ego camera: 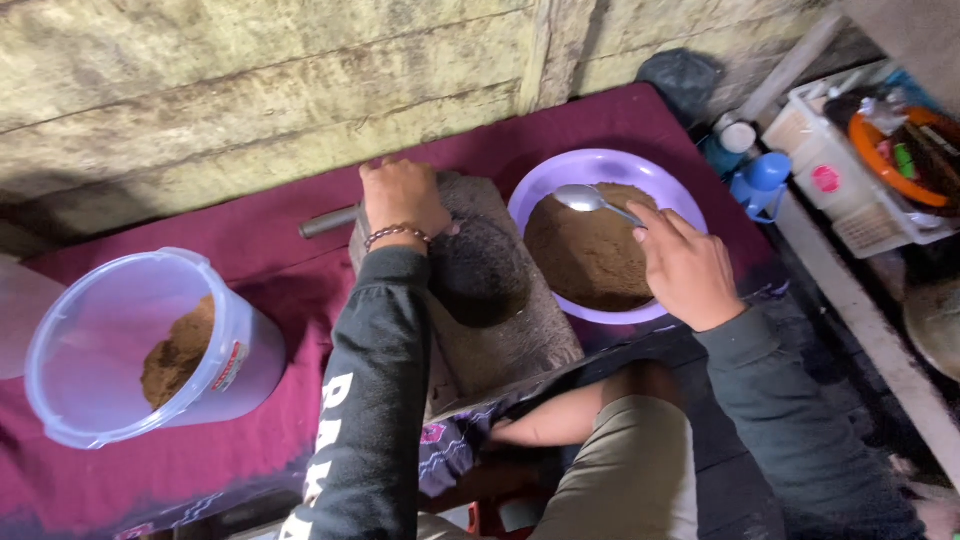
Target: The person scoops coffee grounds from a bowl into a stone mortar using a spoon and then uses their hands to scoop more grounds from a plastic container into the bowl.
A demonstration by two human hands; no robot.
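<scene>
Fig.: grinding stone (pixel 500 300) as landmark, items L to R. Far L of stone: tub (pixel 140 350), tilted, w/ brown powder inside & 1 small red-white label on its side. On stone's top L edge: left hand (pixel 400 198), fingers closed over the stone's rim. Just R of stone: purple bowl (pixel 600 165) heaped w/ brown powder. Over it: right hand (pixel 685 265) pinched on spoon (pixel 590 198). Far R: white crate (pixel 850 190) w/ round red sticker. Risk: tilted tub may roll & spill; heaped powder may scatter if spoon digs fast.
</scene>
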